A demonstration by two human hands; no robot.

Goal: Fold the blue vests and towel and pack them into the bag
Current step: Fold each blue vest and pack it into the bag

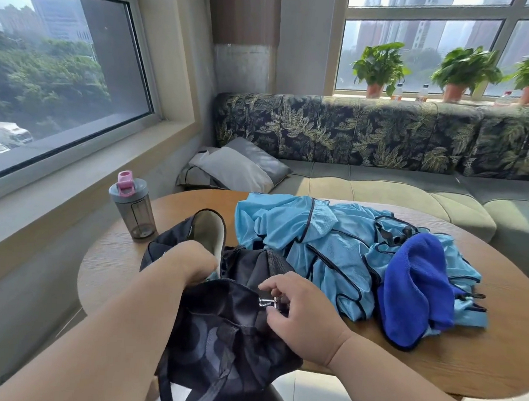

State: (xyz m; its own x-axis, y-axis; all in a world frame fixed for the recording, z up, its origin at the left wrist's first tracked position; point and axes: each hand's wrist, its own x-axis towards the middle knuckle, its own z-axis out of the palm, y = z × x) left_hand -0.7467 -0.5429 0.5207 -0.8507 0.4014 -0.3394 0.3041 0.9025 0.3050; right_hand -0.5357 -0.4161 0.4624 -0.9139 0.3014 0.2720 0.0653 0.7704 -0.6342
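A black bag (224,330) lies at the near edge of the round wooden table (434,356), partly hanging over it. My left hand (188,262) grips the bag's upper rim, fingers curled into the opening. My right hand (292,307) pinches a metal zipper pull (267,302) on the bag. To the right, light blue mesh vests with dark piping (317,236) lie in a crumpled heap. A dark blue towel (414,288) lies bunched on the right part of the heap.
A grey shaker bottle with a pink lid (132,209) stands on the table's left side, near the windowsill. Behind the table runs a green sofa (384,190) with a grey cushion (237,169). Potted plants (381,67) line the far sill.
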